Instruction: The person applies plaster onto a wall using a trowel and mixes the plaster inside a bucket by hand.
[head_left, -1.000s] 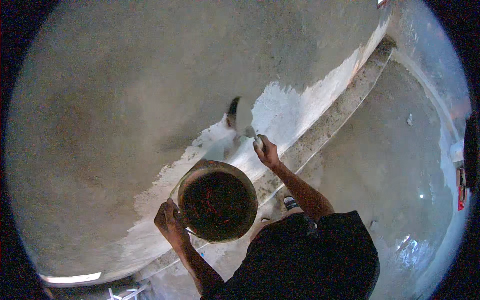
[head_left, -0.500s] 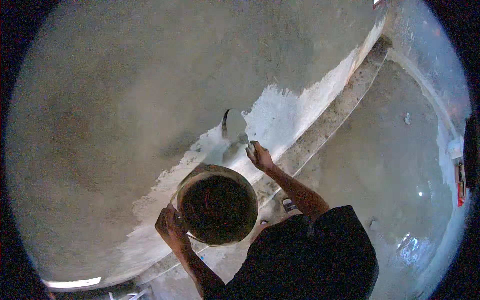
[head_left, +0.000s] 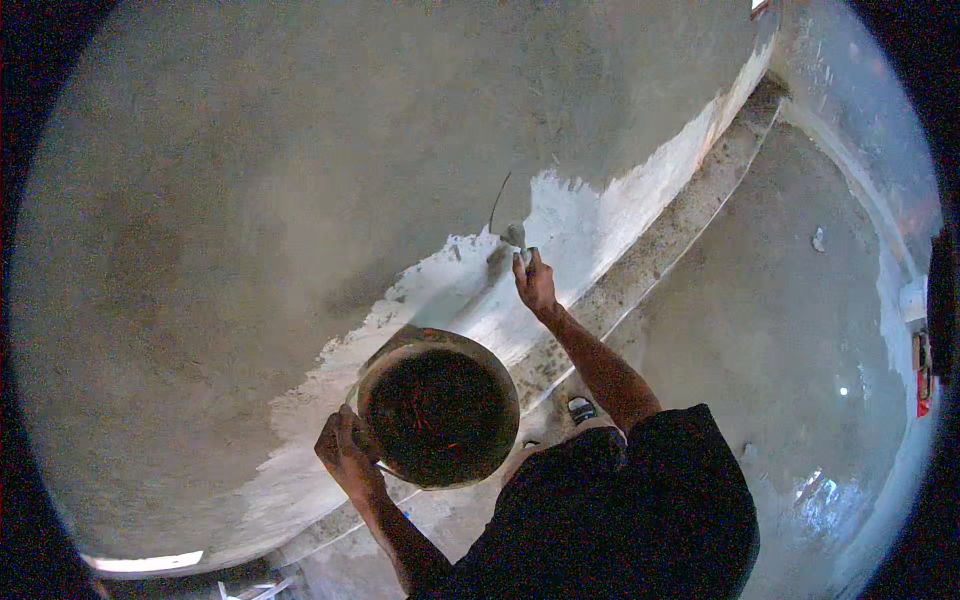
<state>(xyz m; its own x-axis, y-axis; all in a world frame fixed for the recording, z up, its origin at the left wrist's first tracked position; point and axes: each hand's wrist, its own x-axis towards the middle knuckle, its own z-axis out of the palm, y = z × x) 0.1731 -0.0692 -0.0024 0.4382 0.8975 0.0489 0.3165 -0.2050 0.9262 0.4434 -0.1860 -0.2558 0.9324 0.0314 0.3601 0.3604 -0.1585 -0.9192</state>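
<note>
My left hand (head_left: 345, 450) grips the near left side of a round bucket (head_left: 437, 410) with a dark interior. My right hand (head_left: 535, 280), fingers closed round the light-coloured handle of a trowel (head_left: 512, 236), is up and right of the bucket. The trowel's blade shows as a thin line, apparently flat against or very close to the grey plastered wall (head_left: 270, 180), where this meets a ragged band of white coating (head_left: 620, 215). Whether it touches cannot be told.
A speckled concrete ledge (head_left: 640, 250) runs diagonally along the wall's foot. Right of it lie a smooth grey floor (head_left: 740, 310) and a small pale lump (head_left: 818, 238). A red object (head_left: 921, 390) stands at the far right edge. My sandalled foot (head_left: 580, 408) shows below my right arm.
The trowel dipped toward the bucket half a second ago and has since moved up and right, its blade now seen edge-on. My left hand and the bucket have barely moved.
</note>
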